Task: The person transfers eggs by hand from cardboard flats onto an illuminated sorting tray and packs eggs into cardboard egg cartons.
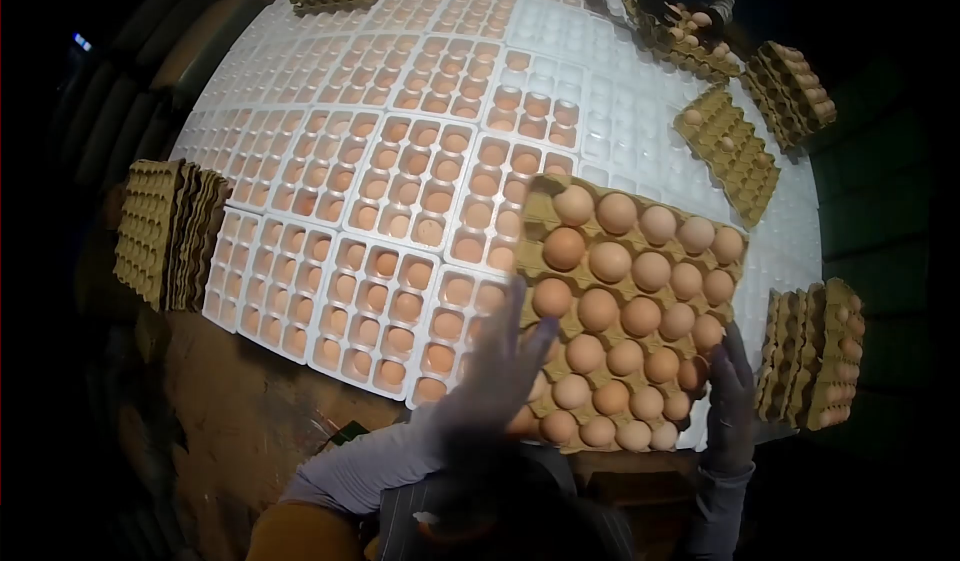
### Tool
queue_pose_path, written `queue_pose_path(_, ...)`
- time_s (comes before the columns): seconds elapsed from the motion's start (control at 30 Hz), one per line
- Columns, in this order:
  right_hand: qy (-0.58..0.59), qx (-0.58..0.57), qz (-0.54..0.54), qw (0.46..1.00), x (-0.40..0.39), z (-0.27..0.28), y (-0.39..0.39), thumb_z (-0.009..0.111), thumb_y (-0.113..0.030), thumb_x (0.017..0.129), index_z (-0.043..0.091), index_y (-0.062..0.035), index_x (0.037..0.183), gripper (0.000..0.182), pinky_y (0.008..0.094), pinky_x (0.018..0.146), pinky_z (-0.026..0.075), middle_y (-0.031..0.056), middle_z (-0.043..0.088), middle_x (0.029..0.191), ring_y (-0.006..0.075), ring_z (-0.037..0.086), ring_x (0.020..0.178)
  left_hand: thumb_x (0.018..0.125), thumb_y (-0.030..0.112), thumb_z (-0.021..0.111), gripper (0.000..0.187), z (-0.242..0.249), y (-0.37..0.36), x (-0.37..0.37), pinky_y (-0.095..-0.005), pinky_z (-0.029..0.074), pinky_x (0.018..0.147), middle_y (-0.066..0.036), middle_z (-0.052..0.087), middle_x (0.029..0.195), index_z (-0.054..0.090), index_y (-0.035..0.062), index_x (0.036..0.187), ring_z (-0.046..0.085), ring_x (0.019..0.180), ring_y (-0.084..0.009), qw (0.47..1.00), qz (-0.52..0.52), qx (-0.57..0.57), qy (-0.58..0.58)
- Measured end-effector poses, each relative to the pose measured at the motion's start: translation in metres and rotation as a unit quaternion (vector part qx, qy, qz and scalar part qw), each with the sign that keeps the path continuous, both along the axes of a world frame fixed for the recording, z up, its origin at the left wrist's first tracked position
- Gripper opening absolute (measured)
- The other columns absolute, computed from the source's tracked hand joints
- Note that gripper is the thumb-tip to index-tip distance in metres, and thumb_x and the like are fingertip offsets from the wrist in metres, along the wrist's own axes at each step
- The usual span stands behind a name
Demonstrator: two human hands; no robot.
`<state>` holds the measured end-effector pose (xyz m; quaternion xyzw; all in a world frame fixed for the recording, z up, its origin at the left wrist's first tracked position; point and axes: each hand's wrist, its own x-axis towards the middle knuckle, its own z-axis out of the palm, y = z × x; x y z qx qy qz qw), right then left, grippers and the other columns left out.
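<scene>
1. Head view: my left fingers and right fingers hold the brown egg tray between them, at opposite sides.
2. Egg-filled white cartons lie left of my left fingers.

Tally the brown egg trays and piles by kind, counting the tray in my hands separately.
Held tray: 1
Other trays or piles with eggs showing: 4
Piles with no eggs showing: 2
Total: 7
</scene>
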<state>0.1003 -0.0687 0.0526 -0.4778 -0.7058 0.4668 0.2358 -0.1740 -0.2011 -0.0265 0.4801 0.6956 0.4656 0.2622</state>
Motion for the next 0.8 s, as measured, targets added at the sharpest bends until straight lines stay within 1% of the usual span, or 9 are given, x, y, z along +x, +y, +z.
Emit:
queue_pose_path(0.07, 0.121, -0.182, -0.053, 0.974, -0.089, 0.002, -0.026, 0.056, -0.022, 0.102, 0.038, 0.0003, 0.151, 0.056, 0.0308, 0.102, 0.045, 0.0098, 0.056, 0.138, 0.0168, 0.054, 0.124, 0.103, 0.025, 0.054, 0.056, -0.011, -0.048, -0.068, -0.0394, 0.043, 0.104, -0.030, 0.050, 0.139, 0.040, -0.0085, 0.146, 0.054, 0.123, -0.0395, 0.985, -0.023, 0.021, 0.170)
queue_pose_path(0.1, 0.139, -0.216, -0.044, 0.966, -0.117, -0.010, -0.038, 0.057, -0.021, 0.101, 0.037, -0.0004, 0.152, 0.058, 0.0301, 0.103, 0.044, 0.0091, 0.057, 0.137, 0.0167, 0.054, 0.124, 0.105, 0.024, 0.051, 0.053, 0.005, -0.067, -0.094, -0.0367, 0.041, 0.107, -0.028, 0.050, 0.141, 0.039, -0.0066, 0.147, 0.055, 0.124, -0.0371, 0.990, -0.018, -0.027, 0.137)
queue_pose_path(0.17, 0.147, -0.270, -0.027, 0.951, -0.166, -0.043, -0.060, 0.059, -0.021, 0.100, 0.038, -0.0005, 0.150, 0.058, 0.0312, 0.103, 0.043, 0.0090, 0.056, 0.138, 0.0169, 0.053, 0.123, 0.102, 0.028, 0.057, 0.062, 0.034, -0.075, -0.129, -0.0372, 0.044, 0.104, -0.028, 0.054, 0.137, 0.039, -0.0124, 0.145, 0.054, 0.124, -0.0321, 0.961, 0.175, -0.084, -0.198)
queue_pose_path(0.27, 0.144, -0.238, 0.034, 0.960, -0.223, -0.097, -0.086, 0.059, -0.017, 0.101, 0.046, -0.0011, 0.144, 0.047, 0.0306, 0.101, 0.043, 0.0136, 0.055, 0.135, 0.0208, 0.055, 0.117, 0.102, 0.029, 0.057, 0.063, 0.007, -0.115, -0.185, -0.0356, 0.040, 0.108, -0.026, 0.052, 0.142, 0.039, -0.0125, 0.146, 0.052, 0.129, -0.0306, 0.957, 0.201, -0.118, -0.171)
queue_pose_path(0.37, 0.072, -0.169, 0.077, 0.980, -0.246, -0.141, -0.098, 0.058, -0.024, 0.100, 0.047, -0.0033, 0.142, 0.048, 0.0282, 0.092, 0.043, 0.0031, 0.055, 0.108, 0.0140, 0.052, 0.101, 0.103, 0.028, 0.055, 0.056, -0.040, -0.145, -0.222, -0.0373, 0.042, 0.106, -0.027, 0.051, 0.142, 0.042, -0.0067, 0.145, 0.053, 0.127, -0.0323, 0.989, 0.110, -0.096, -0.026)
queue_pose_path(0.47, 0.049, -0.260, 0.038, 0.964, -0.254, -0.142, -0.093, 0.061, -0.019, 0.098, 0.050, -0.0030, 0.138, 0.044, 0.0327, 0.091, 0.045, 0.0067, 0.057, 0.112, 0.0197, 0.054, 0.103, 0.100, 0.020, 0.060, 0.053, -0.100, -0.178, -0.262, -0.0387, 0.044, 0.105, -0.027, 0.052, 0.142, 0.044, -0.0038, 0.144, 0.054, 0.128, -0.0333, 0.972, -0.037, -0.075, 0.221)
queue_pose_path(0.53, 0.018, -0.325, -0.003, 0.945, -0.257, -0.124, -0.081, 0.065, -0.013, 0.094, 0.055, -0.0040, 0.131, 0.039, 0.0407, 0.094, 0.047, 0.0147, 0.059, 0.123, 0.0316, 0.059, 0.108, 0.099, 0.031, 0.061, 0.064, -0.043, -0.146, -0.259, -0.0362, 0.045, 0.104, -0.026, 0.055, 0.142, 0.044, -0.0076, 0.146, 0.056, 0.128, -0.0276, 0.940, 0.098, -0.257, -0.200)
queue_pose_path(0.63, -0.125, 0.178, 0.115, 0.969, -0.279, -0.105, -0.051, 0.067, -0.016, 0.092, 0.058, -0.0076, 0.129, 0.039, 0.0434, 0.097, 0.046, 0.0135, 0.061, 0.120, 0.0359, 0.057, 0.112, 0.095, 0.020, 0.064, 0.038, -0.026, -0.128, -0.291, -0.0388, 0.048, 0.103, -0.016, 0.064, 0.131, 0.065, 0.0064, 0.131, 0.059, 0.124, -0.0320, 0.973, 0.130, -0.179, 0.074)
queue_pose_path(0.8, -0.148, 0.303, 0.271, 0.902, -0.317, -0.137, 0.019, 0.071, -0.020, 0.088, 0.062, -0.0122, 0.129, 0.043, 0.0452, 0.100, 0.047, 0.0113, 0.064, 0.125, 0.0342, 0.057, 0.117, 0.092, 0.016, 0.064, 0.042, -0.061, -0.062, -0.328, -0.0453, 0.039, 0.113, -0.011, 0.063, 0.130, 0.061, 0.0141, 0.134, 0.052, 0.130, -0.0339, 0.925, -0.074, -0.068, 0.367)
